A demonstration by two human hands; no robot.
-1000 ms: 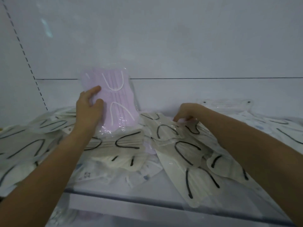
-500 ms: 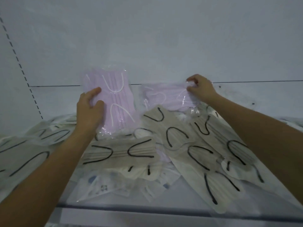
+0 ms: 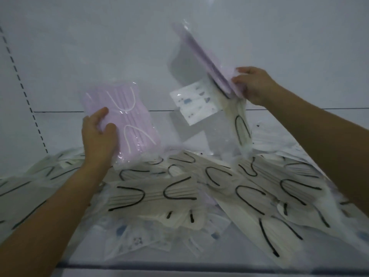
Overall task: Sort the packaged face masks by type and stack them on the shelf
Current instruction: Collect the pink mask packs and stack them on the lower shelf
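My left hand (image 3: pixel 98 136) grips a pack of pink masks with white ear loops (image 3: pixel 127 124), held upright above the left of the pile. My right hand (image 3: pixel 252 83) is raised at the upper right and pinches a second pink pack (image 3: pixel 207 58), seen edge-on and tilted. A cream pack with black loops (image 3: pixel 240 124) and a white patterned pack (image 3: pixel 196 102) hang below that hand, in the air over the shelf. A heap of cream packs with black loops (image 3: pixel 179 192) covers the shelf (image 3: pixel 179 262).
The white back wall (image 3: pixel 99 47) rises behind the pile, with a dashed line of holes (image 3: pixel 24 90) at the left. White patterned packs (image 3: pixel 137 238) lie under the cream ones near the shelf's front edge.
My right hand has lifted the second pink pack up from the pile, turning it edge-on; a cream pack and a patterned pack have come up with it. My left hand stays put.
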